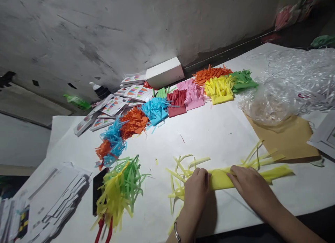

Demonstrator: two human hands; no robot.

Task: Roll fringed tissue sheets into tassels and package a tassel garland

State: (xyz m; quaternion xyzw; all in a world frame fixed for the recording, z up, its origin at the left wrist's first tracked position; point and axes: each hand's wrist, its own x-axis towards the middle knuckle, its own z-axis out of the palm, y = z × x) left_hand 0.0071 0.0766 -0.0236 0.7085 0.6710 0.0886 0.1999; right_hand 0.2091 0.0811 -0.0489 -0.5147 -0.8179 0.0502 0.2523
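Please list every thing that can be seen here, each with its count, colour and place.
yellow paper strip bundle: one, yellow, near edge, under both hands.
fringed paper stacks: many, orange, blue, red, pink, yellow, green, in an arc across the table.
green and yellow strip pile: one, left front.
white box: one, by the wall.
printed cards: several, white, back left.
clear plastic shreds: one heap, right.
brown envelope: one, right.
left hand: on the bundle.
right hand: on the bundle.

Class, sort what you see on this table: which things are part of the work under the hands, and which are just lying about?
In hand:
left hand
right hand
yellow fringed paper bundle

Lying about:
coloured fringe piles
printed cards
white box
clear plastic bag
brown envelope
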